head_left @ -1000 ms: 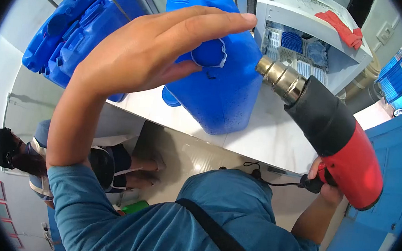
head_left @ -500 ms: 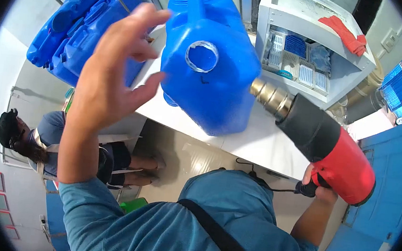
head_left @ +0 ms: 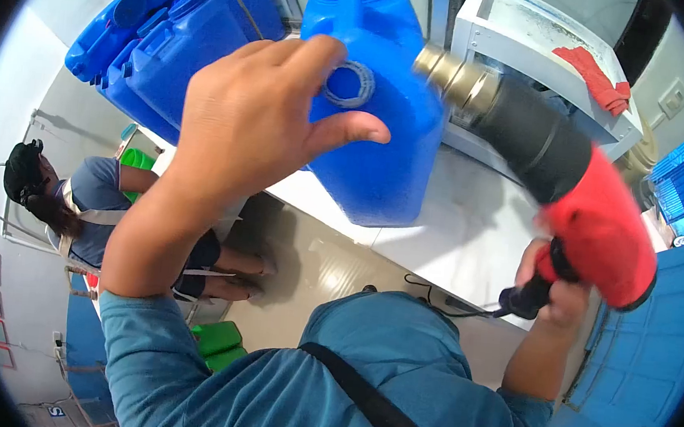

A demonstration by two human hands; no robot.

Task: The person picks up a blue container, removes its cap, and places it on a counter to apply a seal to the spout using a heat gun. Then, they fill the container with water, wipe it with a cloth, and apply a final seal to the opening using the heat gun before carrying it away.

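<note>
Heat gun (head_left: 557,175), red-bodied with a black barrel and a metal nozzle, gripped by the handle in the right hand (head_left: 556,291), fingers closed round the grip. Nozzle tip right against the upper right side of a blue plastic jerrycan (head_left: 381,144), close to a small round threaded opening (head_left: 348,83) on the can's face. Jerrycan upright near the front edge of a white worktop (head_left: 470,233), wide mouth at the top. Left hand (head_left: 256,121) raised in front of the can, fingers loosely spread and holding nothing, thumb lying over the blue surface just below the small opening, fingertips near its rim; whether they actually touch the plastic cannot be told. Black cord (head_left: 425,290) trailing from the bottom of the gun handle below the worktop edge. More blue jerrycans (head_left: 171,28) stacked on their sides at the far left of the worktop. White shelf unit (head_left: 528,43) behind the gun, with a red cloth (head_left: 602,78) lying on its top. Another person (head_left: 91,200), seated low at the left beside the worktop, in a dark cap and grey top, with green items (head_left: 217,341) near them on the floor. Blue sleeves and a dark shoulder strap (head_left: 374,403) across the wearer's own chest at the bottom.
</note>
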